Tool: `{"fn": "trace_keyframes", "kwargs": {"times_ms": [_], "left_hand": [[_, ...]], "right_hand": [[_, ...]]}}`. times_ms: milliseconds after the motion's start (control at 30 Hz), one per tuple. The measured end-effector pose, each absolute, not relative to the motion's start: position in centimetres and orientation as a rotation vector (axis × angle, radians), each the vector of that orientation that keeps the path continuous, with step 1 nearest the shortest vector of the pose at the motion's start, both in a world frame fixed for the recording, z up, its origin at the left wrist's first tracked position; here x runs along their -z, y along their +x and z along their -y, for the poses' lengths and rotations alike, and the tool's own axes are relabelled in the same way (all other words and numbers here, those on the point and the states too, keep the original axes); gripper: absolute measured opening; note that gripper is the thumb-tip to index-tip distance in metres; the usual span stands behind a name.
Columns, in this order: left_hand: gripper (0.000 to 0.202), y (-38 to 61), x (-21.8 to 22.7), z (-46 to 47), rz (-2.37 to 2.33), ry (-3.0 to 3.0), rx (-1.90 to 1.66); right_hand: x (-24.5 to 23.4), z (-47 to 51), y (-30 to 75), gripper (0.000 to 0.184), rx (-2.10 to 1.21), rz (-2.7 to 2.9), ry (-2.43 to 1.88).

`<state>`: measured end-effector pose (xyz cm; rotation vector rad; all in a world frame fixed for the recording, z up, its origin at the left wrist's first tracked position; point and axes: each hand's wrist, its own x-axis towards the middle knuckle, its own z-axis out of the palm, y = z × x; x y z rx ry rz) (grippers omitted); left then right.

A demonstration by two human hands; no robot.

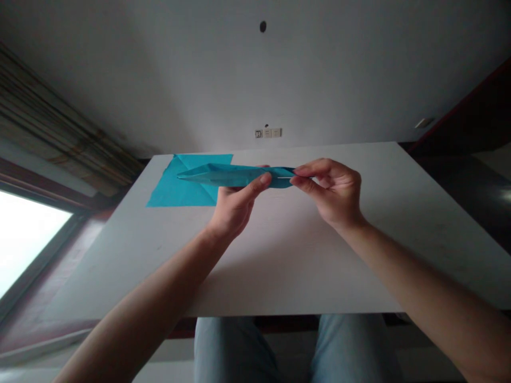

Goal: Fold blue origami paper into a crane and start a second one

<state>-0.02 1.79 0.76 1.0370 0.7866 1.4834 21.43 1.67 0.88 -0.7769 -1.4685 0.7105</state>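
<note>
A long, narrow folded blue paper (223,175) is held up above the table, its pointed end to the left. My left hand (239,202) grips it near the middle, thumb on the near side and the other fingers mostly hidden behind. At the right end, my right hand (335,186) pinches the paper between thumb and fingers, where a thin gap shows between its layers. Behind the folded piece, a flat blue sheet (171,189) with diagonal creases lies on the table and is partly covered by the paper and my left hand.
The white table (303,266) reaches back to a pale wall with sockets (267,133). A curtain (59,111) hangs at the left above a bright window (27,234). My legs (235,351) are under the table's near edge.
</note>
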Motion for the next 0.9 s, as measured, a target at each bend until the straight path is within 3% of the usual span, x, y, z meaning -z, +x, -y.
{"fn": "trace_keyframes", "kwargs": {"times_ms": [133, 300, 500, 900], "left_hand": [[0.055, -0.06, -0.75, -1.93, -0.809, 1.009, -1.508], [0.05, 0.02, -0.54, -1.79, -0.763, 1.022, -1.495], [0.042, 0.29, -0.17, -1.49, -0.739, 1.109, -1.437], [0.054, 0.31, -0.36, -1.41, -0.742, 1.084, -1.448]], "right_hand": [[-1.19, -1.72, 20.86, 0.04, -0.761, 1.339, -0.786], [-1.73, -1.89, 21.07, 0.059, -1.062, 1.378, -0.717], [-1.26, -1.45, 20.85, 0.018, -1.029, 1.441, -0.691], [-0.82, -1.66, 20.36, 0.033, -1.0, 1.409, -0.807]]}}
